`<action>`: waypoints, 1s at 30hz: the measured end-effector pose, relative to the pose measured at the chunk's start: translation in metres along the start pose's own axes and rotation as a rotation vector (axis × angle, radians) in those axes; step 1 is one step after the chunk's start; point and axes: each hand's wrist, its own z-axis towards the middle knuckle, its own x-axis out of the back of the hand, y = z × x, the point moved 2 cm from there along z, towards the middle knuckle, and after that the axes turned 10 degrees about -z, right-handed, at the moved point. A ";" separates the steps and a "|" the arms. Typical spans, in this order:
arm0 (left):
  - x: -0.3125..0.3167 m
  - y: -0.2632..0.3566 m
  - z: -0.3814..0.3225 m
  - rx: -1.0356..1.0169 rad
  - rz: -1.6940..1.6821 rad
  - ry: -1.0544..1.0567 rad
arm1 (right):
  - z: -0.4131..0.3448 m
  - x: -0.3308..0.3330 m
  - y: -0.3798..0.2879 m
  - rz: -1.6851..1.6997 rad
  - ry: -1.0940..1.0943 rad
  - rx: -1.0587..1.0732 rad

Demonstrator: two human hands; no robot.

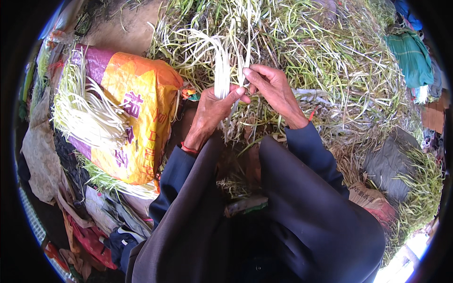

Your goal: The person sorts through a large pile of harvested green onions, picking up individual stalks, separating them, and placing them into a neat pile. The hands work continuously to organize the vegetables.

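Note:
My left hand (216, 109) is closed around a bundle of white stalks (222, 70), which look like blanched chives. The bundle stands up from the fist, and its thin ends droop to the left. Close by on the right, my right hand (270, 90) pinches a few long pale strands (247, 46) between thumb and fingers. A small dark thing shows at those fingertips, too small to name. Both hands are above my knees, with the fingertips nearly touching. To the left, a pile of trimmed white stalks (95, 116) rests on an orange and purple woven plastic sack (141, 92).
A broad heap of green and yellowish leaves (318, 53) spreads in front and to the right. More green stalks (116, 180) show under the sack's near edge. Cloths (42, 148) hang or lie at far left. A grey plastic sheet (389, 162) and a printed sack (370, 200) lie right.

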 end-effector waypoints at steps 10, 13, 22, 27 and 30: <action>-0.002 -0.004 0.003 0.001 -0.117 -0.052 | 0.004 0.000 0.007 0.194 0.103 -0.046; -0.003 -0.005 0.004 -0.031 -0.133 -0.054 | 0.004 0.000 0.012 0.250 0.109 -0.081; 0.006 0.018 0.019 -0.119 -0.480 -0.078 | -0.043 -0.009 0.018 -0.028 -0.085 -0.111; 0.009 0.033 0.028 -0.172 -0.492 -0.033 | -0.073 -0.026 0.012 0.120 -0.322 -0.195; 0.009 0.035 0.028 -0.181 -0.469 0.019 | -0.076 -0.029 0.010 0.181 -0.348 -0.264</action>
